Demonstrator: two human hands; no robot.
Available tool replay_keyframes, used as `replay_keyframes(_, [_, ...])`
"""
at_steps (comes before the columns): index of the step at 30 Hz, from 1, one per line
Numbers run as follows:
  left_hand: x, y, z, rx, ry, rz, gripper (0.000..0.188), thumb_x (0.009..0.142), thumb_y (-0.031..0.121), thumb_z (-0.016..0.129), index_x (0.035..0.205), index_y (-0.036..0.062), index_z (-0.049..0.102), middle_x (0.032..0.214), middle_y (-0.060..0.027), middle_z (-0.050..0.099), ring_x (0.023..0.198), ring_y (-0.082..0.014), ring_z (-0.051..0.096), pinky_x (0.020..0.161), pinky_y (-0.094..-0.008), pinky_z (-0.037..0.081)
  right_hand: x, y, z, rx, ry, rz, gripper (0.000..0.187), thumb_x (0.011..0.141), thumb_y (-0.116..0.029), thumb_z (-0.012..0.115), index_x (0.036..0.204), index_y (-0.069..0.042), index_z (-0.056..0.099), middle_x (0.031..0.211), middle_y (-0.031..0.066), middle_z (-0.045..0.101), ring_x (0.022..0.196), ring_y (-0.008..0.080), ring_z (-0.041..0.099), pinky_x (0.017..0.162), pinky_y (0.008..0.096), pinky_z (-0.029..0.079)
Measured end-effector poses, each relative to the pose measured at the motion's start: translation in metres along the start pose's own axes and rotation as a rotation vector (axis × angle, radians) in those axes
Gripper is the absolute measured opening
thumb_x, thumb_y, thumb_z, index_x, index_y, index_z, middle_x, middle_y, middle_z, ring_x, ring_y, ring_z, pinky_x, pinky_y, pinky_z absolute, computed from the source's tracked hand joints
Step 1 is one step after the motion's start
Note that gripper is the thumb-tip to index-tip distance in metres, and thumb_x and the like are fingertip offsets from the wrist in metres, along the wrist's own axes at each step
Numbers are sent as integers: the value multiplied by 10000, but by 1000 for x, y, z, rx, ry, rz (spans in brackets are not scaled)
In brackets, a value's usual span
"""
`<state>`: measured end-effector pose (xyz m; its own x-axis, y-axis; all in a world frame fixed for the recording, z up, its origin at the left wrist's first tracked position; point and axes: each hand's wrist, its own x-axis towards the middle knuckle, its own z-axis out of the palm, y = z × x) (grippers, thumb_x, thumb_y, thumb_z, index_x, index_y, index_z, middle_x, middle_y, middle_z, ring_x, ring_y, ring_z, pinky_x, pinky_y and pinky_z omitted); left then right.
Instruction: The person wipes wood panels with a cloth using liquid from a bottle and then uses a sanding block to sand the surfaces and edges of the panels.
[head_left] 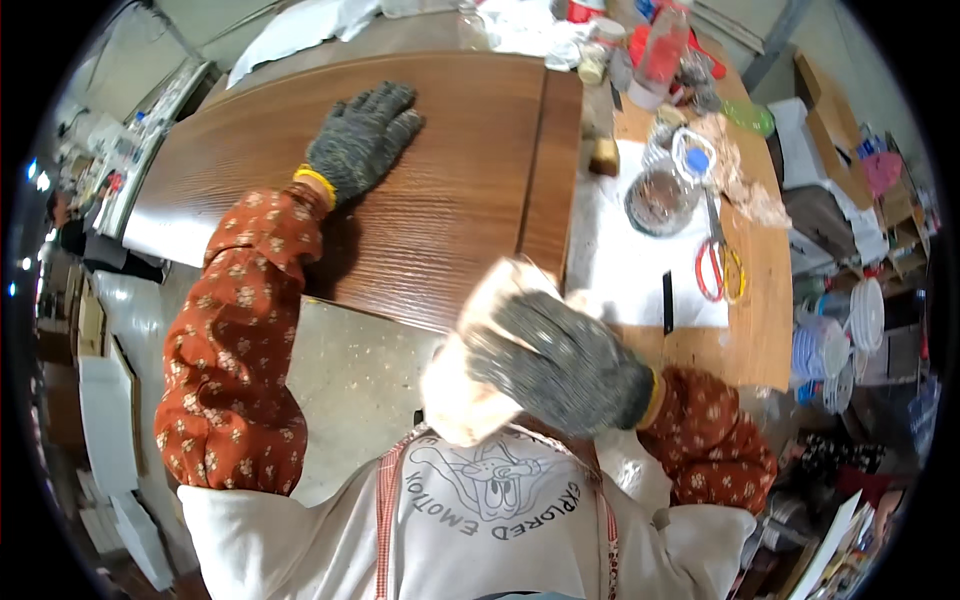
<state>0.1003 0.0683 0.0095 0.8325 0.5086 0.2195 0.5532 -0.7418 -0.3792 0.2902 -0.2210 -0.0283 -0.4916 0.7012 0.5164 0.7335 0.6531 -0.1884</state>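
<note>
A brown wood-grain panel (440,160) lies across the table in front of me, with a groove running down near its right side. My left hand (365,140), in a dark grey knitted glove with a yellow cuff, rests flat on the panel, fingers stretched out. Close to my chest, by the panel's near edge, my right hand (560,360) wears a matching glove. It is closed on a crumpled pale cloth (455,390), which hangs out beyond the fingers. The glove hides part of the cloth.
Right of the panel, a white sheet (625,290) carries a clear plastic jug (665,200), red-and-yellow-handled scissors (722,265) and a black strip (668,302). A clear bottle (662,60) and crumpled rags (745,190) stand beyond. White buckets (822,345) are beside the table at right.
</note>
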Motion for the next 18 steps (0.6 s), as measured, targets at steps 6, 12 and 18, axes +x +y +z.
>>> replay_keyframes(6, [-24,28,-16,-68,42,-77,312,934,257,453,1192,112,552,1325,-148,448,1264,-342,383,1049,-501,280,-10,49,-57,178,306,495,447,866,-255,572,1229,-3,509,1191,192,567,1129,334,538,968,441,415])
replay_keyframes(12, [-137,77,-56,-398,217,-24,463,879,287,581,1258,29,511,1297,-192,500,1239,-372,438,1056,-507,295,5,141,-56,19,196,586,605,774,-183,725,1298,-27,465,1254,161,545,1144,280,529,952,359,415])
replay_keyframes(18, [-218,132,-59,-718,319,-615,352,881,173,585,1195,16,563,1213,-169,573,1163,-314,522,1012,-422,373,123,212,-26,-231,104,377,564,887,-391,540,1328,-57,430,1287,204,497,1178,355,474,1019,418,346])
